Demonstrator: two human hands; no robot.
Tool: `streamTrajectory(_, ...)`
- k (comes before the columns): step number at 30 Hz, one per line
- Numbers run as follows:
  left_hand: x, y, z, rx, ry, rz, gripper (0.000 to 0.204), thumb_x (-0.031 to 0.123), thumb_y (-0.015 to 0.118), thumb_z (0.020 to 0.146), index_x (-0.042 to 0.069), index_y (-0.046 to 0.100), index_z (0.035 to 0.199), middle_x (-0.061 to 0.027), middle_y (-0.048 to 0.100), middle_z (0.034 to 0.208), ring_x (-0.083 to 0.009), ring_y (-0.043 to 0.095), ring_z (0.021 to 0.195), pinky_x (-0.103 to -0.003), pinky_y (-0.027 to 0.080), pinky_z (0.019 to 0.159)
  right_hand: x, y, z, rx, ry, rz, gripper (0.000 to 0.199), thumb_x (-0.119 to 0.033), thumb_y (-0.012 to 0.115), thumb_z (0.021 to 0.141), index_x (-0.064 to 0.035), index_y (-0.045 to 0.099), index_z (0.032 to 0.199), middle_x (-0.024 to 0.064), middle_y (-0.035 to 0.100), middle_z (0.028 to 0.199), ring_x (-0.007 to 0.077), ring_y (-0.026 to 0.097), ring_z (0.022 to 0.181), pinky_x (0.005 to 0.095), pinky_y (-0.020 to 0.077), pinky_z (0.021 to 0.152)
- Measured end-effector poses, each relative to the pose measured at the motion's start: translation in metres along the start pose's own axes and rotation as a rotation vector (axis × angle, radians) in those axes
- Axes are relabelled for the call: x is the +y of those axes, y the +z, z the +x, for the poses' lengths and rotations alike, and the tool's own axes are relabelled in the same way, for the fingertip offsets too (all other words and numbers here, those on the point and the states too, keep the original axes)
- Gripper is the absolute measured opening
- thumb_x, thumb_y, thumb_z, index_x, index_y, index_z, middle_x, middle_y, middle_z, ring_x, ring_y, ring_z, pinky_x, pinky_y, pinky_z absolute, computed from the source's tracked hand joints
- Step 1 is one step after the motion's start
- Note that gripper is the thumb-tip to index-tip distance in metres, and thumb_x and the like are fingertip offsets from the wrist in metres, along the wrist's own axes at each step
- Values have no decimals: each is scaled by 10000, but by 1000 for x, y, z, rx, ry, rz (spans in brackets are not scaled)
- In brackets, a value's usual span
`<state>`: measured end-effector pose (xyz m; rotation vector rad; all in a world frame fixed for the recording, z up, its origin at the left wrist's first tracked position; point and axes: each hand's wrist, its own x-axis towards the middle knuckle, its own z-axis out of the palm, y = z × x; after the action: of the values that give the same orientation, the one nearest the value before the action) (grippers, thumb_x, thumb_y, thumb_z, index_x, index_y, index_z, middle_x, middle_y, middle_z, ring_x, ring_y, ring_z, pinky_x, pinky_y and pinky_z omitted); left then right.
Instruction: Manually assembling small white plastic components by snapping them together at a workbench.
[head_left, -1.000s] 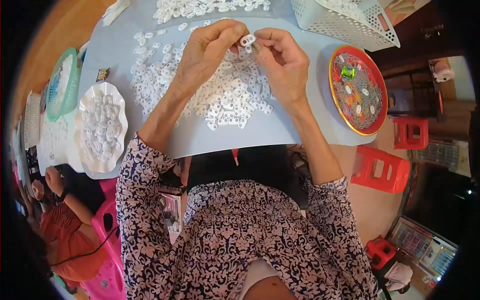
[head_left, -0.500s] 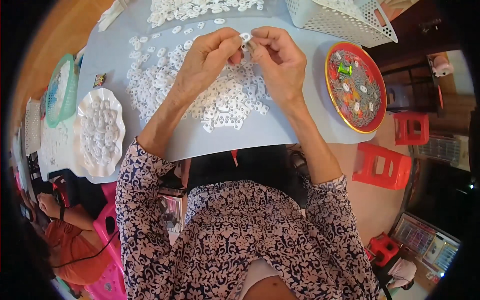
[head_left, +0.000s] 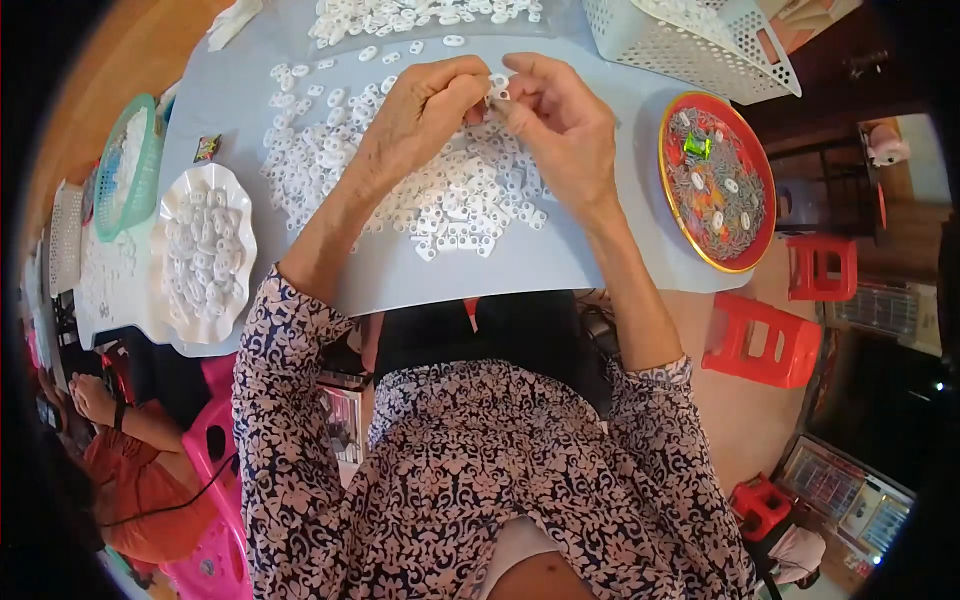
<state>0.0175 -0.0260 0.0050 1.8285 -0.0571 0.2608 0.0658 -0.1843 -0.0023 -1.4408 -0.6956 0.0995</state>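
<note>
Over the middle of the table, my left hand (head_left: 435, 100) pinches a small white plastic piece (head_left: 499, 84) with round holes. My right hand (head_left: 565, 125) meets it from the right, its thumb and bent fingers close against the piece. Whatever lies between the right fingertips is too small to make out. Below and around both hands spreads a loose pile of similar white two-holed pieces (head_left: 455, 205). To the right, a red round tray (head_left: 668, 200) with a gold rim holds many small grey metal parts, a few white pieces and a green wrapped item.
A white scalloped dish (head_left: 240, 215) of white pieces stands at left, near a green basket (head_left: 150, 165). A perforated white basket (head_left: 640, 60) sits at the far right, a clear tray (head_left: 400, 50) at the back. Another person (head_left: 150, 480) sits lower left. Red stools (head_left: 762, 340) stand right.
Both hands stay together over the pile, with the white piece shifted slightly down and right between them. The whole view has moved a little.
</note>
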Motion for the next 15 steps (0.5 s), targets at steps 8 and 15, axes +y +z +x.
streamTrajectory(8, -1, -2, -2, -93, 4, -38, 251, 185, 444, 916, -11, 518, 777, -25, 503, 674, -103, 489, 684, -256, 409, 669, 4, 3, -2, -27, -5, -121, 307, -23, 663, 788, -21, 611, 1091, 17, 593, 763, 77, 565, 684, 225, 499, 642)
streamTrajectory(15, -4, -4, -1, -126, 9, 4, 245, 191, 419, 934, 2, 476, 787, -6, 445, 684, -97, 443, 681, -251, 396, 665, 1, 5, -3, -31, 1, -128, 345, -43, 734, 731, -22, 625, 1058, 10, 582, 742, 74, 552, 653, 219, 491, 616)
